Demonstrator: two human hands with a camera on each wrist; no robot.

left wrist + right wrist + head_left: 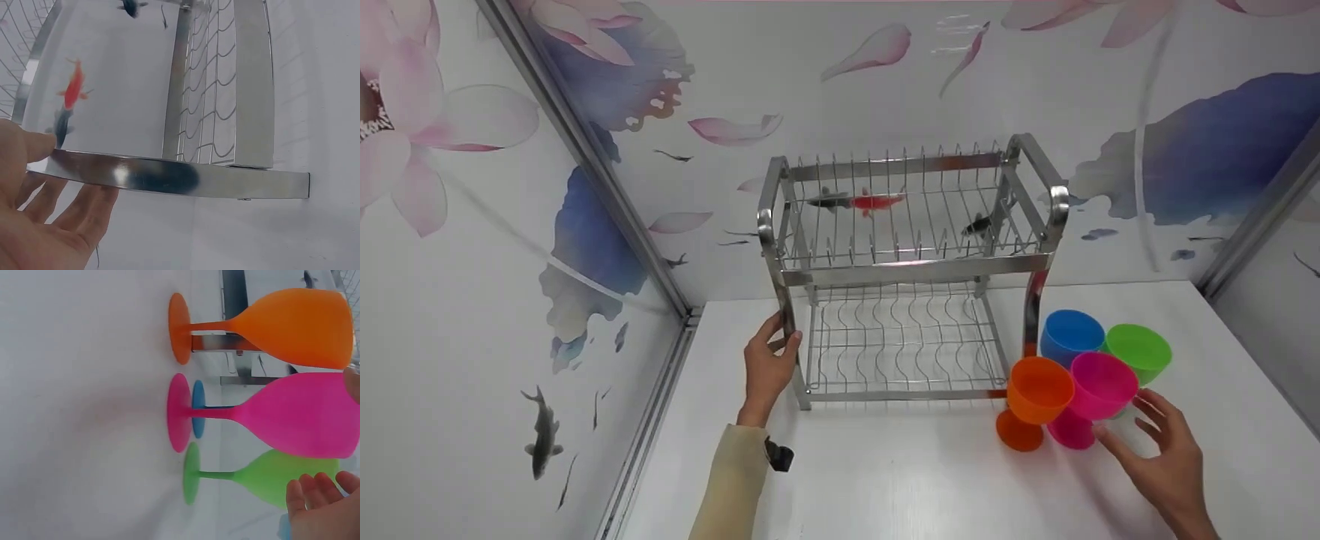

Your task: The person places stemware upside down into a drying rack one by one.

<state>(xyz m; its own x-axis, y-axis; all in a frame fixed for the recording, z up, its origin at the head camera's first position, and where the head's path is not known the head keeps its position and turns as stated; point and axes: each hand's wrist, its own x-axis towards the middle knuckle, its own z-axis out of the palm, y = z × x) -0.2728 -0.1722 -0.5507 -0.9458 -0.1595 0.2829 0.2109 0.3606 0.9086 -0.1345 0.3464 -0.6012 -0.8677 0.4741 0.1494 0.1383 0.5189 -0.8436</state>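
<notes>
A two-tier metal dish rack [915, 270] stands against the back wall panel. My left hand [771, 367] holds its left front upright, thumb on one side and fingers on the other, as the left wrist view shows at the steel bar [169, 175]. To the right of the rack, a pink goblet [1104, 386] stands upright beside an orange goblet [1040, 390]. Behind them are a blue goblet [1072, 335] and a green goblet [1140, 351]. My right hand [1170, 450] is at the pink goblet's right side, thumb and fingers spread apart, fingertips close to its bowl.
The white tabletop [900, 472] carries the rack and goblets. Panels with printed flowers and fish form the walls, joined at metal corner posts [585, 157]. The orange goblet stands close to the rack's right front leg [1033, 311].
</notes>
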